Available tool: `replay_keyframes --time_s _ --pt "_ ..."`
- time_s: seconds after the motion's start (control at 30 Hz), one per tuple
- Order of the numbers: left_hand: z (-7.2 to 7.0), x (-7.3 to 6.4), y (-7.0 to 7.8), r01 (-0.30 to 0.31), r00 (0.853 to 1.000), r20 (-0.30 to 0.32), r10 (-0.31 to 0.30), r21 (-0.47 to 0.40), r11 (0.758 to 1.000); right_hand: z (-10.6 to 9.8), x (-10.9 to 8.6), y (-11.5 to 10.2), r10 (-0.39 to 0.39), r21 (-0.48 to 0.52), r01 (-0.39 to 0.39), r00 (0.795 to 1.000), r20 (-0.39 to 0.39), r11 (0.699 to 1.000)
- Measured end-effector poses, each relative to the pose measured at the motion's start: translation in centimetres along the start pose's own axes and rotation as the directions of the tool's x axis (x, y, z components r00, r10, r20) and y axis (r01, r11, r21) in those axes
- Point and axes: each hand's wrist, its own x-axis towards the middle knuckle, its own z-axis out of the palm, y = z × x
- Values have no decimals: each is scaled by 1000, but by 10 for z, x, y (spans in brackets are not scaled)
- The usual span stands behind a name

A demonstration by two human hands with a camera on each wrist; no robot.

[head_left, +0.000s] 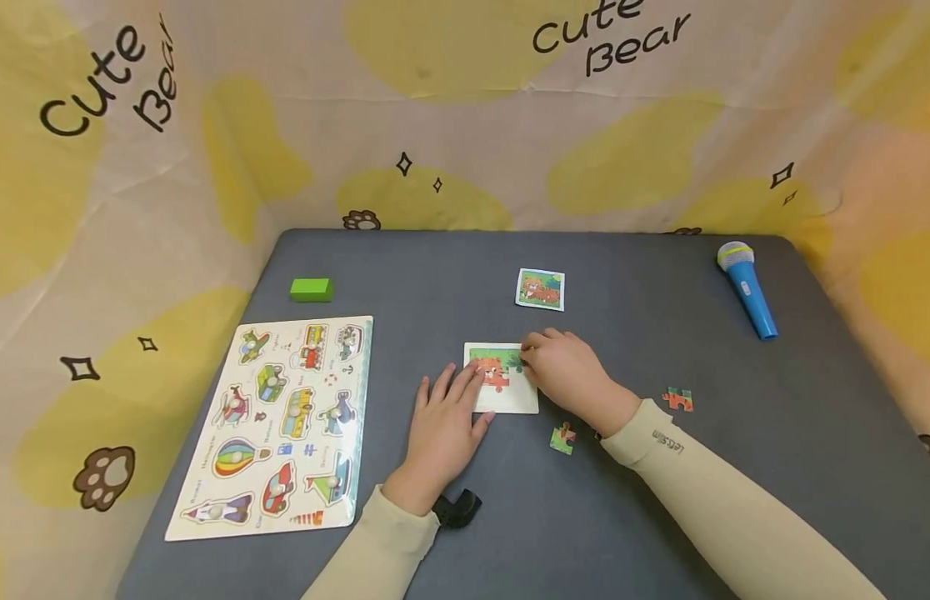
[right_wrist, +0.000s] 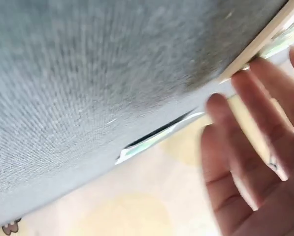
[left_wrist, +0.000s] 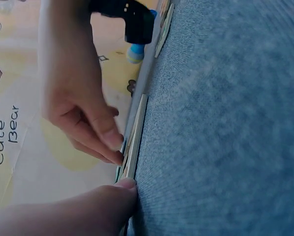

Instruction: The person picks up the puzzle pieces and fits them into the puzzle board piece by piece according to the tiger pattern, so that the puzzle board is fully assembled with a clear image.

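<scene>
A small square puzzle board (head_left: 519,402) lies mid-table, partly filled with red and green jigsaw pieces (head_left: 493,372) showing an orange animal. My left hand (head_left: 444,427) rests on its left side with fingers spread, the thumb (left_wrist: 126,184) at the near edge. At the far right corner, my right hand (head_left: 568,367) pinches a green puzzle piece (head_left: 514,361) low over the board; its fingertips partly cover the piece. One loose green piece (head_left: 562,438) lies just in front of the board, and a red-green piece (head_left: 677,399) lies right of my right wrist.
Behind the board is a square picture card (head_left: 541,290) of a similar animal. A large vehicle peg puzzle (head_left: 273,429) covers the left side, with a green block (head_left: 311,290) beyond it. A blue toy microphone (head_left: 750,292) lies at the far right. Printed cloth hangs around the table (head_left: 630,267).
</scene>
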Motion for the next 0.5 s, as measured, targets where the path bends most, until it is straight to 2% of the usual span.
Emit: replay_keyframes --time_s 0.17,0.27,0.37,0.5 --pt "0 -1 0 -11 1000 -12 11 3 1000 -2 -7 -12 41 -62 -37 996 73 997" --pt "0 -1 0 -9 1000 -11 9 1 1000 -5 -5 -14 66 -28 -63 990 122 998" --pt "-1 -1 0 -4 1000 -12 4 3 1000 -9 -1 -9 73 79 -85 986 148 993" --pt "0 -1 0 -8 1000 4 8 -10 1000 -7 -3 7 67 296 -109 987 148 949"
